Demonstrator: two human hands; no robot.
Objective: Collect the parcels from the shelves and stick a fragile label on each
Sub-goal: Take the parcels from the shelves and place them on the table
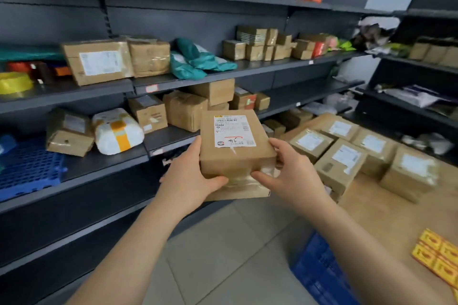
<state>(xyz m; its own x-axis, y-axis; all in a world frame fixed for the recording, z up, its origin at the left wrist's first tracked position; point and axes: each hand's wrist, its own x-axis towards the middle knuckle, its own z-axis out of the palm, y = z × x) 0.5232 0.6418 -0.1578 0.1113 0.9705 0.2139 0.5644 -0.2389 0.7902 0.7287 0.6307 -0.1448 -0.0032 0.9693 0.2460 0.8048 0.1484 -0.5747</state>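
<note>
The left hand [190,176] and right hand [290,176] curl round opposite sides of a cardboard parcel [235,156], held clear of the shelves [247,70]. Best to keep it level, printed side up, and set it on the table [371,205] within reach of the yellow stickers [438,255].

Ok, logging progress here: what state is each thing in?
Brown cardboard parcel with white shipping label: taped shut, held up, label facing up.
Left hand: gripping parcel's left side.
Right hand: gripping its right side.
Yellow sticker sheet: lying on wooden table, untouched.
</note>
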